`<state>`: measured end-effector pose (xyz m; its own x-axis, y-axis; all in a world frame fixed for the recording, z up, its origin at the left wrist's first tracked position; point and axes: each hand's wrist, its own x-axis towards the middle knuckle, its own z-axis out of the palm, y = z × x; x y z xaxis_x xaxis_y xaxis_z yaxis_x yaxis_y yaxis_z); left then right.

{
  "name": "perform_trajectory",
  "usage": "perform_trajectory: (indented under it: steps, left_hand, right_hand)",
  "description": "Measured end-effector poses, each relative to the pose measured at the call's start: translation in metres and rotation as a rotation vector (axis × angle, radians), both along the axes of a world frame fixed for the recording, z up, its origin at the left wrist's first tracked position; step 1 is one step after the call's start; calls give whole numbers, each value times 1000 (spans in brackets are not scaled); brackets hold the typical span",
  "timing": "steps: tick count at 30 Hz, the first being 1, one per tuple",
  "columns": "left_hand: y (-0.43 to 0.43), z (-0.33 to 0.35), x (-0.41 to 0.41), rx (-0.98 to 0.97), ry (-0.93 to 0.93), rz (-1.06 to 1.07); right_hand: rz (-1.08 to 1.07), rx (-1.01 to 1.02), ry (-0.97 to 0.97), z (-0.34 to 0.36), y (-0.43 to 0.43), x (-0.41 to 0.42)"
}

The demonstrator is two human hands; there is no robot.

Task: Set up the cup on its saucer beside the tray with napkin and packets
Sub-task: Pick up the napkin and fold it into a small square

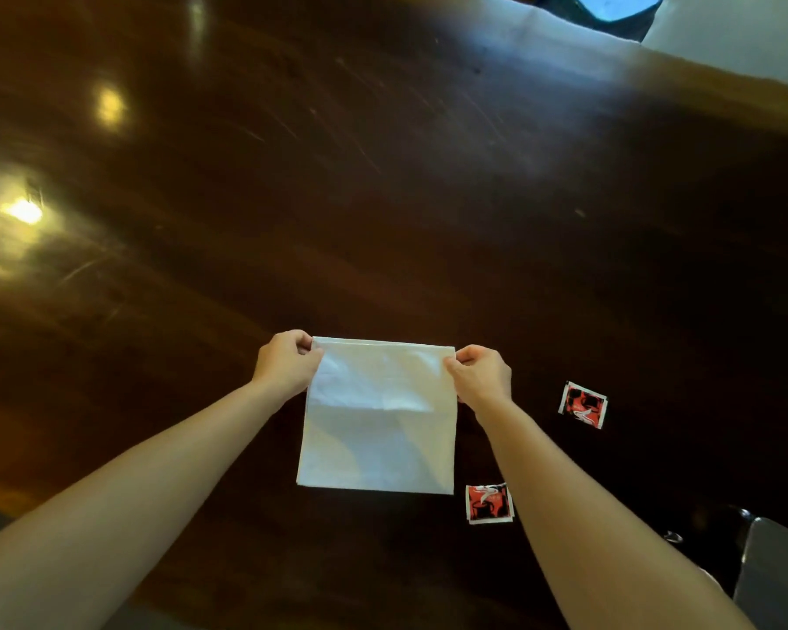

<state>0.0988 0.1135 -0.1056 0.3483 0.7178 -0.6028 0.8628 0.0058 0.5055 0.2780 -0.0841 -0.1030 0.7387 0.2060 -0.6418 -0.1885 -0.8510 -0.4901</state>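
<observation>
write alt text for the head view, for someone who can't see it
Both hands, left hand and right hand, pinch the far corners of a white napkin over a dark wooden table. Two red packets lie to its right.

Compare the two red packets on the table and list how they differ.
The far packet lies farther from the person and well to the right of the napkin; the near packet sits just off the napkin's lower right corner. The far packet lies more turned than the near packet. Their prints face different ways. Both are small, red, black and white, flat on the dark table, untouched by either hand.
</observation>
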Motion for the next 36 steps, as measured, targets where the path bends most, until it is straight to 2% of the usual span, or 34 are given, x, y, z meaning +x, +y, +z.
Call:
perform_trajectory:
  steps: [3, 5, 10, 13, 16, 19, 22, 31, 36]
  left_hand:
    - [-3, -4, 0, 87, 21, -79]
    - [-3, -5, -3, 78, 4, -60]
    - [-7, -3, -21, -163, -55, 144]
    - [-18, 0, -37, -236, -5, 110]
    - [-29, 4, -51, -143, 1, 1]
    - [-37, 11, -64, 58, -108, -261]
    - [-41, 11, -72, 124, -113, -442]
    - [-43, 1, -78, 243, -91, -492]
    - [-42, 3, -77, 221, -77, -474]
  right_hand:
    - [60, -38, -68, -4, 1, -2]
    - [72, -29, -82, -6, 0, -3]
    - [45, 60, -68, -4, -18, -18]
    - [85, 50, -48, -2, -37, -32]
    - [144, 65, -39, 2, -52, -43]
    - [286, 86, -107, 4, -61, -56]
    - [370, 57, -194, 2, -65, -63]
    - [421, 42, -243, -4, -67, -51]
    - [397, 33, -279, -7, -71, -55]
